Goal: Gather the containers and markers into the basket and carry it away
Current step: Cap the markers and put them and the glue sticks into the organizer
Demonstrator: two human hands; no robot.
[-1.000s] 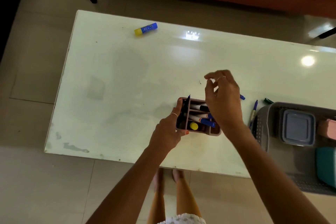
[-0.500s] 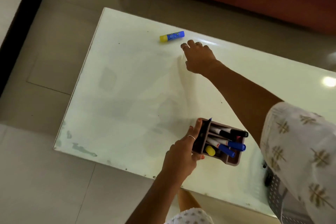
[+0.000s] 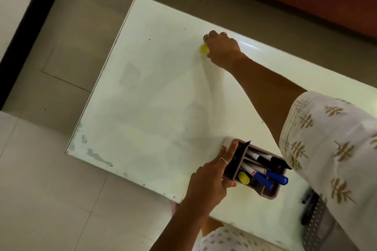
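Markers [image 3: 265, 171] fill the organizer [image 3: 269, 193] gripped by left hand [image 3: 210, 181] on white table [image 3: 153, 108]; right hand [image 3: 222, 51] closes on glue stick [image 3: 203, 49].

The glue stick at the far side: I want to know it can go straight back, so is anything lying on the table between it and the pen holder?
Nothing visible does. The right hand covers the glue stick, and the table between it and the pen holder, steadied by the left hand, is bare.

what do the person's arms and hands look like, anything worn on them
Both forearms are bare. The right hand has rings on at least two fingers; its upper arm wears a short white sleeve printed with small gold leaf-like motifs. The left hand wears one thin ring and reddish-orange nail polish.
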